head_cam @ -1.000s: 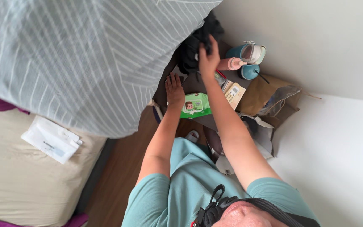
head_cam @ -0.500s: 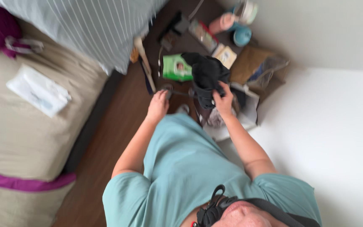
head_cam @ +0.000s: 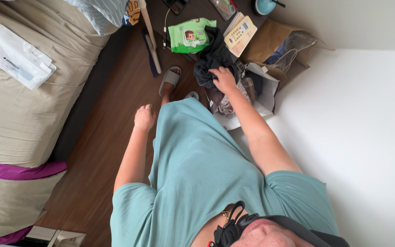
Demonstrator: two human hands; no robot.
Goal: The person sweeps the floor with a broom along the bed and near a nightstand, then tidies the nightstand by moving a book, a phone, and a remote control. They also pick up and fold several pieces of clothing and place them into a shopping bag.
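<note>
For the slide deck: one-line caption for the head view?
Right hand grips crumpled black cloth over a white bag; left hand hangs loosely closed, empty.

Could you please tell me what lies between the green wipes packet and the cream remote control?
In the head view, the bunched black cloth gripped by the right hand lies between the green wipes packet and the cream remote control.
</note>
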